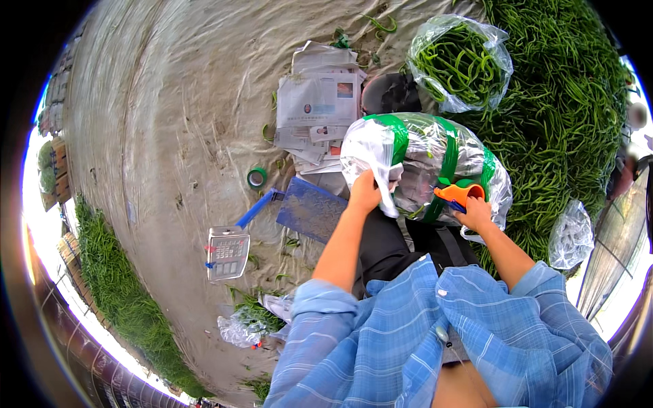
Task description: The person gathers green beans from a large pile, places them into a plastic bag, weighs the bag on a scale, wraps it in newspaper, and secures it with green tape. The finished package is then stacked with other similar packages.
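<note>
A large clear plastic bag lined with newspaper (416, 178) lies on its side before me, against my legs. Several bands of green packing tape (450, 153) run around it. My left hand (365, 193) grips the gathered white plastic end (380, 176) at the bundle's left. In my right hand (474, 213) is an orange tape dispenser (461, 194) with a blue handle and a roll of green tape, held against the bundle's near right side.
Long green chili peppers (556, 102) are heaped at right, beside an open bag of peppers (459, 64). Stacked newspapers (319, 99), a green tape roll (256, 178) and a blue platform scale (308, 209) with its keypad display (228, 253) lie left. A crumpled plastic bag (571, 235) rests at right.
</note>
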`<state>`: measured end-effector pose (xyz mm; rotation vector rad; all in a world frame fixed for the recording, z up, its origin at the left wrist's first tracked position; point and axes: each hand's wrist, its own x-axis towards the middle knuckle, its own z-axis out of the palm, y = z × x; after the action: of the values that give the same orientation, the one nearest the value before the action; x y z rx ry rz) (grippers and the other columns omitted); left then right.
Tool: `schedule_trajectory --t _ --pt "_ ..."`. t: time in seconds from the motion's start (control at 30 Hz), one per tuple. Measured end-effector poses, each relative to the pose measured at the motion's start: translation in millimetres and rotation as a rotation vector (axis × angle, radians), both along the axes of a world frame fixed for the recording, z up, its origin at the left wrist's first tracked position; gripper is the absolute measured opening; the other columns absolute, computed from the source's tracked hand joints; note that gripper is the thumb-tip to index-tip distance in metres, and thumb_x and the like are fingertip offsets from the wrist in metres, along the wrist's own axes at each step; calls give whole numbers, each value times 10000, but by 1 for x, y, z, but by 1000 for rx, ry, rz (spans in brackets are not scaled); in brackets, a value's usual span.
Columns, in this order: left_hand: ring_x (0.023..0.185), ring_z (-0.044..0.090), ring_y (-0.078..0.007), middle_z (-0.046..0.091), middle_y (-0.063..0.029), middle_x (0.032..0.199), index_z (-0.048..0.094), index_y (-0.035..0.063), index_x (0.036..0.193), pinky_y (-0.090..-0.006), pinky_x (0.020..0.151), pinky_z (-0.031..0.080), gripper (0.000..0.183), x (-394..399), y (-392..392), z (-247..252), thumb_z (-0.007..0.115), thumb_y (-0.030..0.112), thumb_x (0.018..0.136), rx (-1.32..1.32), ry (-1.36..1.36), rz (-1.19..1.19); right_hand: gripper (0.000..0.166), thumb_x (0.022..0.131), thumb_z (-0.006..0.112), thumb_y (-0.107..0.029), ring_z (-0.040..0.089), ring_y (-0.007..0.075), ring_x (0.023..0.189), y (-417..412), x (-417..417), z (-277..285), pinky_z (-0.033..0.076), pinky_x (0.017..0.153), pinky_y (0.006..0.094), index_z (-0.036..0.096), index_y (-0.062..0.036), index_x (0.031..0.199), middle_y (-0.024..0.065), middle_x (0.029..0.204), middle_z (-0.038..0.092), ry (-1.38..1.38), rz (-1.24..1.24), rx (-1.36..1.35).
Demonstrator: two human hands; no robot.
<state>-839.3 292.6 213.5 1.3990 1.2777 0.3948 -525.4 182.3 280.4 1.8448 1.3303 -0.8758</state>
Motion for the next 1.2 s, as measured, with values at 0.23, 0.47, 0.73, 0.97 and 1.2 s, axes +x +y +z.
schedule_trajectory --t 0.23,0.47,0.73,0.97,1.2 --pt "955 659 -304 706 -82 999 711 188 1016 -396 792 509 240 77 -23 -31 574 309 860 -66 347 -204 547 737 688 -525 584 329 1033 -12 23 1 409 896 482 632 -83 1055 157 1053 646 103 -29 -4" --pt "1020 613 -383 659 -185 1087 681 106 1082 -448 859 483 266 60 -49 -46 553 197 867 -55 72 -87 434 775 657 -480 634 285 874 44 -22 73 379 787 448 627 -95 972 108 854 666 326 273 39" --pt "1251 508 -252 528 -153 1344 431 -13 1363 -356 1050 419 454 19 -36 -43 526 113 937 -973 -1065 577 600 743 726 -466 602 356 939 115 -62 35 418 819 440 592 -115 1210 166 1059 647 643 287 -44" --pt "1244 507 -212 592 -105 1272 533 -2 1274 -358 1078 373 521 -3 -19 -29 525 420 968 -982 -1044 424 524 764 701 -505 643 361 839 127 -56 2 485 750 437 625 -128 1118 168 909 681 678 284 -58" --pt "1101 565 -211 655 -83 1117 621 -12 1121 -357 1019 366 650 23 -42 -71 377 574 982 -1026 -749 735 526 824 618 -474 630 391 964 112 -46 -34 493 851 437 567 -74 1162 211 1035 659 663 122 -163"
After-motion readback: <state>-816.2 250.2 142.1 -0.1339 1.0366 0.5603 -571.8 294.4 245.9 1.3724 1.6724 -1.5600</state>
